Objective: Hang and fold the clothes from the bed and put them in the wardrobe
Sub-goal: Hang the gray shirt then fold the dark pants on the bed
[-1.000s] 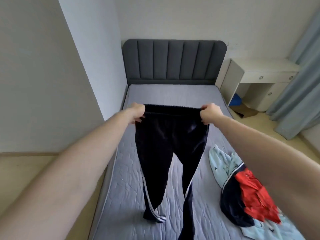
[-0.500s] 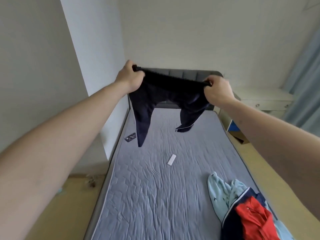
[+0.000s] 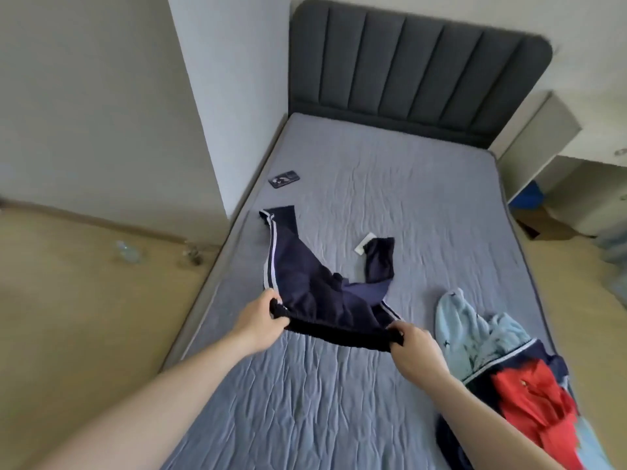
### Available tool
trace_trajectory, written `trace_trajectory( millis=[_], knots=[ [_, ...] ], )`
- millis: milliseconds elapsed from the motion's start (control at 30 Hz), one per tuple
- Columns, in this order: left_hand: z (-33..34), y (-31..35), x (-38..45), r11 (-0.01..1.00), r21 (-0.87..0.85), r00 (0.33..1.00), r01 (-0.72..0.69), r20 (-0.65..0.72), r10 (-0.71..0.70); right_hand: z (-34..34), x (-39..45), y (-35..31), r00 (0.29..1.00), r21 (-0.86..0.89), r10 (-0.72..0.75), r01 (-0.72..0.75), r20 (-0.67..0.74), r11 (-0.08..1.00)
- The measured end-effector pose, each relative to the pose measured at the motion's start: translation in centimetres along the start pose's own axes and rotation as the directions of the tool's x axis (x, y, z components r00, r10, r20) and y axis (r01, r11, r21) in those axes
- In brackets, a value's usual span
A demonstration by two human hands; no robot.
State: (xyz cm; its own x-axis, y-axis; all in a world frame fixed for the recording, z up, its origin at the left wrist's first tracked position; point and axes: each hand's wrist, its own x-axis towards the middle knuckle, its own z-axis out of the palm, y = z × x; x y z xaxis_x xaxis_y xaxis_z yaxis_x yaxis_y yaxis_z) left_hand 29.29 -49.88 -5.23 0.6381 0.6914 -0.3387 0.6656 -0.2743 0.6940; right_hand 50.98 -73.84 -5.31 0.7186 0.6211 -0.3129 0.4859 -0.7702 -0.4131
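Trousers [image 3: 305,283] down on the bed [image 3: 424,198], legs fanned toward 11 and 1 o'clock, laid out flat, probably for folding. Waistband pulled taut between left hand [image 3: 259,317] and right hand [image 3: 415,344], each grip pinching one end to keep the cloth square. Pile of clothes [image 3: 502,361] waiting at 4 o'clock. Phone [image 3: 284,179] near the far left edge. Small white card [image 3: 363,244] just beside one trouser leg.
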Motion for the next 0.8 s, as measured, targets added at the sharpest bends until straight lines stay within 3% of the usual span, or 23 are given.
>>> trace_trajectory(
  millis=[200,433,667,800],
  knots=[
    [12.6,-18.1,-4.9,0.972,0.148,0.952,0.182,0.22,-0.212,19.3,-4.8,7.7,0.951,-0.102,0.077,-0.048,0.301,0.994],
    [21.5,-30.1,-9.7,0.893,0.295,0.832,0.34,0.347,-0.432,32.3,-11.4,13.6,0.881,-0.173,0.124,-0.049,0.457,0.984],
    [26.2,-33.8,-11.7,0.813,0.535,0.758,0.229,0.426,-0.493,38.3,-14.2,16.3,0.748,-0.3,0.229,-0.043,0.623,0.953],
    [26.7,-34.5,-11.2,0.767,0.625,0.626,0.145,0.542,-0.56,39.6,-14.3,17.0,0.647,-0.302,0.272,-0.068,0.712,0.951]
  ],
)
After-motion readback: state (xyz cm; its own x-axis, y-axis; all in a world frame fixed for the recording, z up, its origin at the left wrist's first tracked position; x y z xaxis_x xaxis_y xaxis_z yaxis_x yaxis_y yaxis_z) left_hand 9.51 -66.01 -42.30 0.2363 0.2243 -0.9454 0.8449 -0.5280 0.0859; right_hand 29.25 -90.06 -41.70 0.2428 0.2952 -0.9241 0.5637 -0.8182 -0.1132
